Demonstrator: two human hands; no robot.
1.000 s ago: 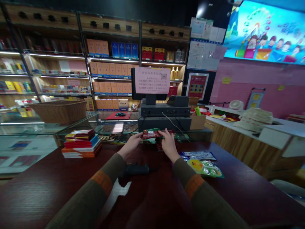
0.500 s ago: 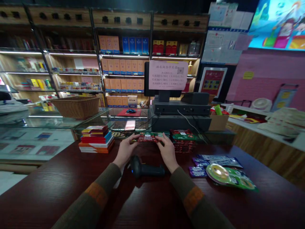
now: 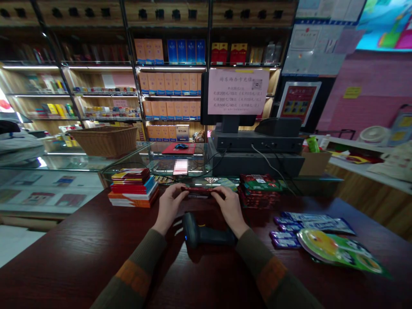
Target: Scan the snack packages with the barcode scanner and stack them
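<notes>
My left hand and my right hand pinch the two ends of a dark red snack packet. It is held level above the far part of the table, its narrow edge facing me, so its printed face is mostly hidden. Between my forearms lies a black handheld barcode scanner, its handle pointing right. Just beyond my right hand rises a stack of similar red and green packets. A pile of small red, white and orange boxes stands left of my left hand.
Purple wrapped bars and a green package with a round yellow part lie at the right on the dark table. Behind are a glass counter, a wicker basket and a cash register with trailing cables.
The packet has tilted from showing its labelled red and green face to showing its edge. Both hands still hold its ends. The view has shifted, so the table items appear farther right.
</notes>
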